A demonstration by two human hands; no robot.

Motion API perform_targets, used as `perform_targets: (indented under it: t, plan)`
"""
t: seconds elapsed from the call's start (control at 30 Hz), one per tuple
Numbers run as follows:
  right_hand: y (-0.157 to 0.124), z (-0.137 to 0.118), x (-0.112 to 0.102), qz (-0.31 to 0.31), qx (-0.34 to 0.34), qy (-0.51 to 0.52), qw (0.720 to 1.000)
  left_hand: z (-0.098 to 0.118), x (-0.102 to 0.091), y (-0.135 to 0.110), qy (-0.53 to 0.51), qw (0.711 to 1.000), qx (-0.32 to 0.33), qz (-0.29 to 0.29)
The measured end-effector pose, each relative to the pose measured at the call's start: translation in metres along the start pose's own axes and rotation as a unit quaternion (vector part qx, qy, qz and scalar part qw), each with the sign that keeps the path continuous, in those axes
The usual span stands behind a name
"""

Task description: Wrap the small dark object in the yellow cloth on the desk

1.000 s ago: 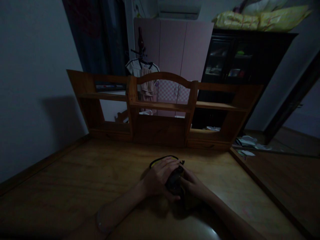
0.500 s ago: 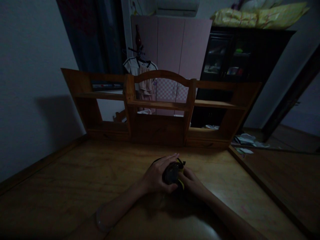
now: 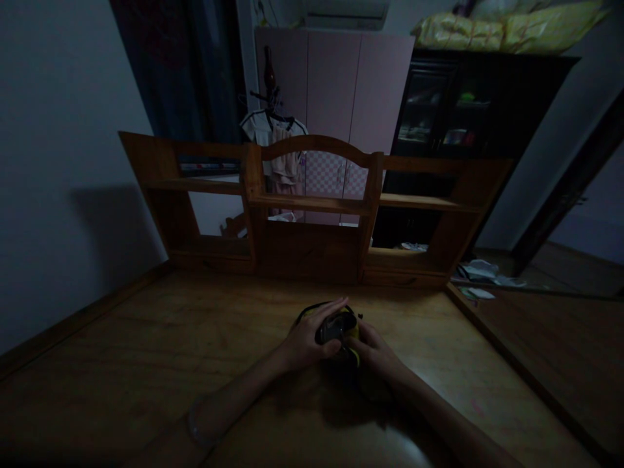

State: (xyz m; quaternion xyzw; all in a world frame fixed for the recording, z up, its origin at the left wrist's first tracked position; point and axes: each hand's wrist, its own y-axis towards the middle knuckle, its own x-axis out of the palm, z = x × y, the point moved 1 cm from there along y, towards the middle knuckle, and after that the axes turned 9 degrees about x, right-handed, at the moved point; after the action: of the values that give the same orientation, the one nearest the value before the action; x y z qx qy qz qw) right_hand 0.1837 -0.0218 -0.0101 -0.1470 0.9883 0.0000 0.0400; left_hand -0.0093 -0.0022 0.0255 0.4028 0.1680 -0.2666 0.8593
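Observation:
In the head view, a dark, glossy rounded object (image 3: 333, 329) sits between my two hands, just above the desk. My left hand (image 3: 307, 341) is wrapped round its left side, with the thumb at the near side and the fingers over the top. Around it is a black case-like piece with yellow inner edges (image 3: 354, 333), whose exact kind is too dim to tell. My right hand (image 3: 380, 356) pinches that piece's right side by a yellow edge. A dark strap or rim curves out behind my left fingers.
The wooden desk top (image 3: 195, 338) spreads around my hands. At its back stands a wooden shelf unit (image 3: 312, 205) with small drawers. A raised rail (image 3: 511, 357) edges the right side. A wall (image 3: 73, 162) borders the left.
The dark object has tilted and sits deeper between the yellow edges, and the opening shows more. My left thumb has shifted up slightly; my right hand stays on the yellow edge.

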Motion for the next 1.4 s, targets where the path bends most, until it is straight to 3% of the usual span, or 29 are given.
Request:
perform_targets:
  t: [0.13,0.23,0.33,0.6,0.97,1.2,1.4]
  plan:
    - [0.002,-0.001,-0.001,0.02,-0.012,-0.017,1.0,0.0,0.003,-0.001,0.012,1.0,-0.012,0.005]
    - [0.001,-0.008,0.0,0.071,-0.038,-0.034,0.996,0.004,0.004,-0.001,0.048,0.999,-0.016,0.01]
    - [-0.002,-0.015,0.0,0.114,-0.056,-0.055,0.99,0.009,0.0,0.001,0.086,0.996,0.001,0.01]
    - [-0.003,-0.016,-0.004,0.154,-0.067,-0.089,0.982,0.014,0.003,-0.001,0.176,0.983,0.043,-0.016]
    - [-0.003,-0.016,-0.003,0.159,-0.077,-0.125,0.976,0.019,0.009,-0.001,0.215,0.974,0.066,-0.008]
    - [0.0,-0.015,-0.004,0.102,-0.068,-0.092,0.988,0.011,0.008,-0.002,0.179,0.982,0.066,-0.002]
    - [0.006,-0.014,-0.003,0.051,-0.005,0.001,0.999,0.006,-0.004,-0.001,0.117,0.992,0.027,0.038]
